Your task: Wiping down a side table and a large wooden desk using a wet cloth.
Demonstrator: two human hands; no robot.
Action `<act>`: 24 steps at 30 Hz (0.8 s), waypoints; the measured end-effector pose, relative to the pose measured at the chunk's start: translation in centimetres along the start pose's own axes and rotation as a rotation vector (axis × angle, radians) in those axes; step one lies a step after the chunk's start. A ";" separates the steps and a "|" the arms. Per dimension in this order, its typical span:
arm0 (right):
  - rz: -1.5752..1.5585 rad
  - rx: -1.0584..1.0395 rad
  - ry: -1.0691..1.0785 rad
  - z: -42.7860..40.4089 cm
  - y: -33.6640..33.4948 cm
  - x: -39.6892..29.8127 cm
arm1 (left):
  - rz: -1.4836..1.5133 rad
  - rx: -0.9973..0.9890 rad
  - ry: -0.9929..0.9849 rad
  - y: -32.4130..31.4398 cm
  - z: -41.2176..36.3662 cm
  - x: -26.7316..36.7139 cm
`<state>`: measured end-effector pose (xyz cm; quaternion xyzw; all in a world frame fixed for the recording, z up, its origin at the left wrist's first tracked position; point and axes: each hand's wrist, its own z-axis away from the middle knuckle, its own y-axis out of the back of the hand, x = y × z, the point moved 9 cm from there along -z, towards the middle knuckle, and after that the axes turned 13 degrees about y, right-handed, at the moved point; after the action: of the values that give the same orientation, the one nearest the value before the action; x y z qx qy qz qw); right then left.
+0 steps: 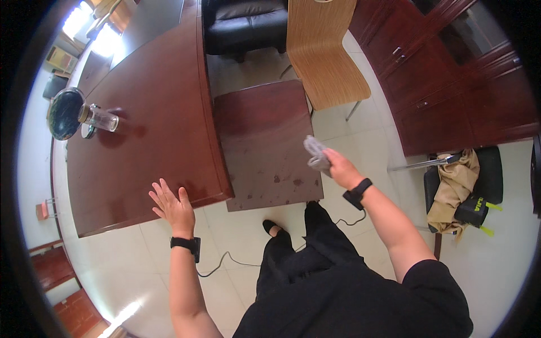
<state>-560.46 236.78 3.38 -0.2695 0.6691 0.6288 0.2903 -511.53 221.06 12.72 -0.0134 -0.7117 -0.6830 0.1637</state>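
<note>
My right hand [343, 170] grips a folded grey cloth [316, 155] beside the right edge of a low brown wooden side table [266, 148]. Dark wet spots and drips mark the near part of that tabletop. My left hand [174, 208] is raised with its fingers spread and holds nothing. It is over the near edge of a large reddish-brown wooden desk [165, 139]; whether it touches the wood I cannot tell. Black bands with small devices circle both my wrists, and thin dark cables hang from them.
On the desk's far left stand a clear glass jar [103, 119] and a dark green round object [66, 113]. A bent-plywood chair [329, 63] and a black leather armchair [249, 27] are beyond. At right are wooden cabinets [439, 84] and a chair bearing tan fabric [454, 190].
</note>
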 end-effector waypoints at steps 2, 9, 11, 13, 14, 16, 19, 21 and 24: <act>-0.008 -0.062 0.026 -3.1 -2.5 1.1 | -0.037 -0.006 0.018 -2.1 -1.9 1.9; 0.458 -0.533 0.223 -7.3 -10.4 1.5 | -0.277 0.073 0.097 -7.5 -4.7 2.5; 0.427 -0.549 0.305 -7.8 -10.9 2.6 | -0.265 0.079 0.086 -7.9 -4.9 3.0; 0.395 -0.668 0.437 -7.8 -12.2 3.3 | -0.285 0.063 0.085 -8.2 -5.0 3.2; 0.381 -0.698 0.463 -8.0 -12.7 3.7 | -0.277 0.055 0.092 -8.3 -4.9 3.0; 0.360 -0.716 0.518 -8.3 -13.7 5.3 | -0.260 0.045 0.087 -8.2 -5.0 3.1; 0.313 -0.738 0.570 -8.7 -14.3 6.8 | -0.238 0.040 0.089 -8.4 -5.0 3.5; 0.366 -0.666 0.629 -10.2 -13.8 7.1 | -0.227 0.031 0.087 -8.4 -5.1 3.6; 0.424 -0.629 0.627 -13.3 -12.8 7.9 | -0.226 0.038 0.077 -8.1 -5.0 3.7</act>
<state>-557.21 222.70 -10.59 -0.3784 0.5419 0.7343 -0.1549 -515.93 214.91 5.90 0.0962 -0.7148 -0.6834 0.1130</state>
